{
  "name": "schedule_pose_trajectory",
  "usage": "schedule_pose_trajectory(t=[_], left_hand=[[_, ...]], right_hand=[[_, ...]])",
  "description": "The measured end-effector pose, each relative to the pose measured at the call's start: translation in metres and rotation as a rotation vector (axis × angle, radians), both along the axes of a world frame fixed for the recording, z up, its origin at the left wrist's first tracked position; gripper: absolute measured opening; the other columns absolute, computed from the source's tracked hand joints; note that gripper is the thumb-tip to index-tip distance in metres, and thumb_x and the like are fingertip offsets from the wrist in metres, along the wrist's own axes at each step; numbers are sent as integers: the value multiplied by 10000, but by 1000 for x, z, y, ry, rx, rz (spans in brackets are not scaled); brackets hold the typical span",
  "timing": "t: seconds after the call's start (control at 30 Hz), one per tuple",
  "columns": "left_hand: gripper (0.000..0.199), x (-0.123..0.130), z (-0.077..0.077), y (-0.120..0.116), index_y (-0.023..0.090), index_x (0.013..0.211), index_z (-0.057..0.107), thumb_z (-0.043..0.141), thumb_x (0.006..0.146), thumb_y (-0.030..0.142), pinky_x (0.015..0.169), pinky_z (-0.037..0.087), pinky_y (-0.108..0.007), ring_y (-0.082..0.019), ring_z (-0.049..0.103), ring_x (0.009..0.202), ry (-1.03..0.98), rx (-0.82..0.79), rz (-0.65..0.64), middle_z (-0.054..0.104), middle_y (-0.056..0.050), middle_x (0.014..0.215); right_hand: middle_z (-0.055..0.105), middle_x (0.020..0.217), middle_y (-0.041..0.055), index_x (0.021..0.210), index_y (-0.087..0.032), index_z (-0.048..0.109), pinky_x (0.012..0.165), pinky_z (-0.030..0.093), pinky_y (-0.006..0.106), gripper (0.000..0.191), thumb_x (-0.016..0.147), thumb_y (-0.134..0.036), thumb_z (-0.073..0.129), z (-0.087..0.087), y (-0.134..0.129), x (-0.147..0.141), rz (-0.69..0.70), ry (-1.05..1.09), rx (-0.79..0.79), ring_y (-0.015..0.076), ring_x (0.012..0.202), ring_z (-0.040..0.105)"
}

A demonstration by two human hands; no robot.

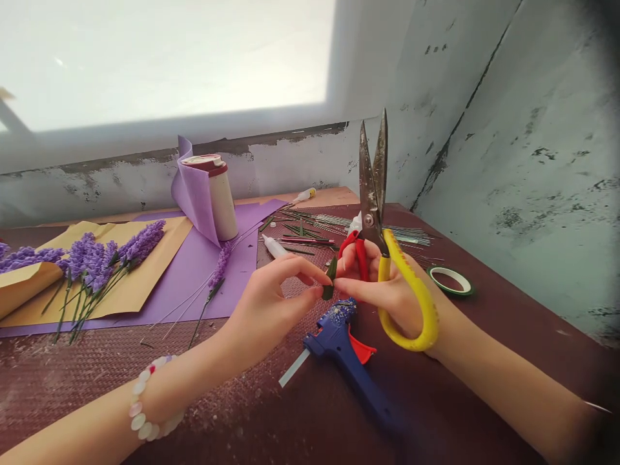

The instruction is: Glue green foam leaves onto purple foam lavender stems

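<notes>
Between the fingertips of my left hand (276,290) is a small dark green leaf-like piece (330,279). My right hand (397,290) carries a pair of scissors (372,194) by its yellow and red handles. The blades point up and stand slightly apart, clear of the green piece. Fingertips of the right hand also meet the green piece from the right side. Under both hands lies a blue glue gun (346,361) with a red trigger and a clear glue stick out of its back end.
To the left, purple flower stems (92,265) lie on tan paper (159,258) over purple sheets (242,278). A white cup (223,203) stands at the back. Behind my hands are green stems (303,230), thin wires (407,234) and a white tube (274,247). Green tape (450,281) sits right.
</notes>
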State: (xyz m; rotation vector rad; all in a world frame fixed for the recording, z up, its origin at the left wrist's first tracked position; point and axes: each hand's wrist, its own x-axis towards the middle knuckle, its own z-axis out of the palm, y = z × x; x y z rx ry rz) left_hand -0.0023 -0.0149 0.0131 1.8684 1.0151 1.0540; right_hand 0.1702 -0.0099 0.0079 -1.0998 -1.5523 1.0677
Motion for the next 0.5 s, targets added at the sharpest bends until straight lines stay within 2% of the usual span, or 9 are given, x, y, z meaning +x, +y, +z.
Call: schedule_pose_trajectory(t=[0.2, 0.33, 0.4, 0.5], left_hand=[[88, 2, 2, -2, 197, 757, 637, 571, 811, 177, 765, 418, -287, -163, 581, 812, 53, -78, -5, 659, -9, 807], [286, -4, -10, 11, 193, 603, 513, 632, 774, 389, 577, 371, -268, -141, 514, 610, 175, -207, 9, 568, 23, 611], [266, -10, -19, 22, 196, 677, 519, 686, 726, 398, 543, 370, -259, -133, 517, 570, 112, -239, -2, 572, 29, 607], [214, -19, -27, 37, 181, 821, 558, 657, 754, 358, 575, 427, -275, -149, 582, 629, 70, -252, -99, 631, -12, 704]], right_hand=[[551, 660, -25, 687, -216, 496, 599, 471, 291, 125, 658, -220, 617, -1, 3, 1, 10, -148, -19, 145, 614, 561], [585, 697, -20, 719, -215, 483, 579, 443, 271, 144, 666, -188, 614, 3, 4, -4, 75, -321, -12, 149, 636, 559], [605, 726, -10, 751, -210, 488, 564, 419, 270, 125, 696, -199, 600, 4, 4, -7, 122, -400, 30, 153, 643, 552], [622, 743, 0, 786, -201, 487, 552, 392, 262, 76, 751, -195, 554, 4, 6, -9, 175, -525, 100, 153, 648, 548]])
